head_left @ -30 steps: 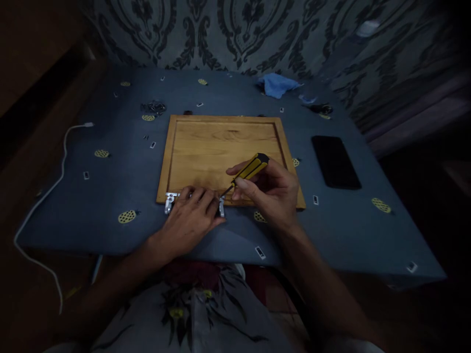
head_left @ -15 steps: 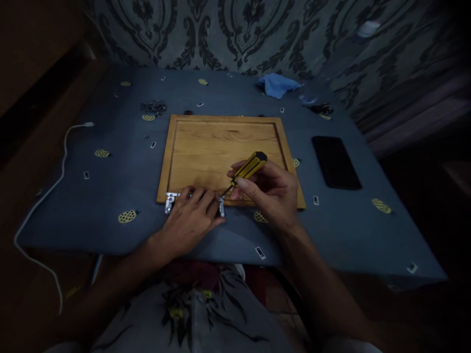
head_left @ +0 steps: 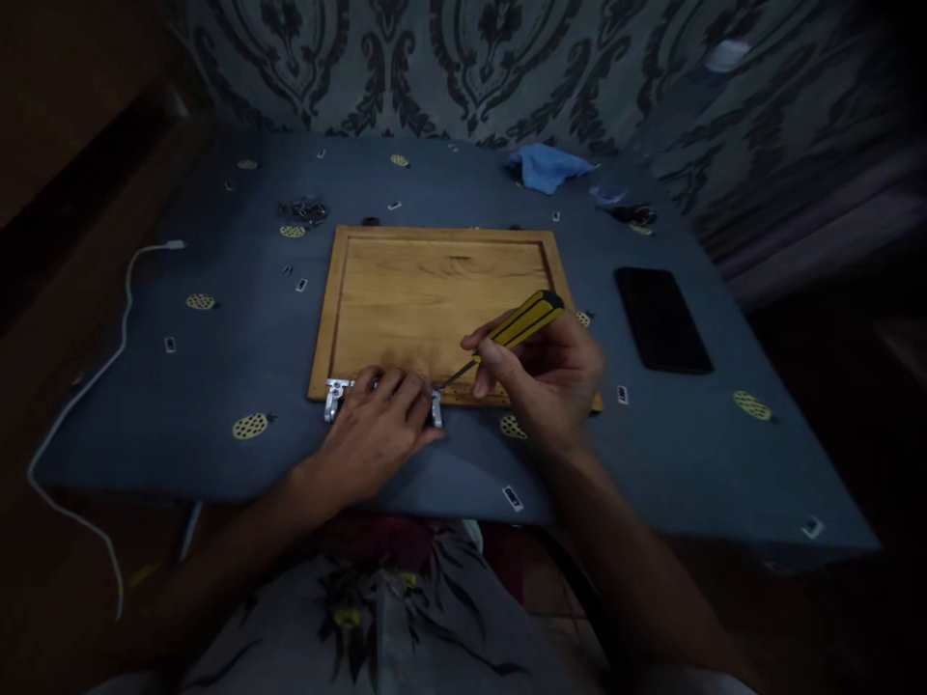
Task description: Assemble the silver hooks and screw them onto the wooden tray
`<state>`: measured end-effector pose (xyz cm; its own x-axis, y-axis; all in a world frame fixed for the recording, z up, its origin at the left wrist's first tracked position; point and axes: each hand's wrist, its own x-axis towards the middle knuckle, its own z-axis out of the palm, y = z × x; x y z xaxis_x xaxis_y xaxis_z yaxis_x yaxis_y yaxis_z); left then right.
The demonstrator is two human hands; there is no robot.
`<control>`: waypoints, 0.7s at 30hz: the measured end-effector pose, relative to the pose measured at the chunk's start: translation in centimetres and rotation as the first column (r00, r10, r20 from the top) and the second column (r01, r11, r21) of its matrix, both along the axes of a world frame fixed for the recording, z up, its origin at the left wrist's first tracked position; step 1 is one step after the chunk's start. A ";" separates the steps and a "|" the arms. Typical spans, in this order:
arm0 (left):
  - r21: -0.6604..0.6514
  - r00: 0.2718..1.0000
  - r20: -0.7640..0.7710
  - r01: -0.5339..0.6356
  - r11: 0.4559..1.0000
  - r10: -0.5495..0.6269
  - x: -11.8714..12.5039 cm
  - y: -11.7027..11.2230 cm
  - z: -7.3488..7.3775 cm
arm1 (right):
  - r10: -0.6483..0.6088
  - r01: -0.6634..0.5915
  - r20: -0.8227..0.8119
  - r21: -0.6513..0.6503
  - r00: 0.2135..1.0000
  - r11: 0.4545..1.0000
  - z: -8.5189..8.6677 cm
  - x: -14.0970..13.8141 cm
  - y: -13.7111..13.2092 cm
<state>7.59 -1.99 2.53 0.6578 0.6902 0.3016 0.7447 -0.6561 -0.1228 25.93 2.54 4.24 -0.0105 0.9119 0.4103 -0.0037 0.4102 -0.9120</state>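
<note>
A wooden framed board [head_left: 435,290] lies flat on the table. At its near edge, left of the middle, sits a silver metal fitting [head_left: 334,400], with both ends showing and its middle covered by my left hand [head_left: 380,415]. The fingers of that hand are bent over the fitting and hold it against the board. My right hand [head_left: 554,381] pinches a yellow-and-black screwdriver [head_left: 525,323] by its handle. Its shaft slants down to the left, and the tip is at the right end of the fitting. Whether the tip sits in a screw is too small to tell.
A black phone [head_left: 662,319] lies right of the board. Small metal pieces [head_left: 304,211] are heaped at the back left, with a couple of tiny screws [head_left: 288,270] closer in. A blue cloth [head_left: 547,169] lies at the back; a white cable [head_left: 125,319] hangs over the left edge.
My right hand and the screwdriver handle have moved right, so the screwdriver leans lower and more of its shaft shows. My left hand stays on the metal fitting.
</note>
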 end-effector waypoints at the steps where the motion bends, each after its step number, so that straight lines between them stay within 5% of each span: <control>1: -0.001 1.000 0.003 0.000 1.000 0.000 0.0 0.0 0.0 | 0.010 -0.010 0.008 -0.007 1.000 1.000 0.0 0.0 0.0; 21: -0.014 1.000 0.025 -0.001 1.000 0.002 0.0 0.0 -0.1 | 0.052 -0.054 -0.021 -0.066 0.998 0.996 -0.2 0.0 -0.1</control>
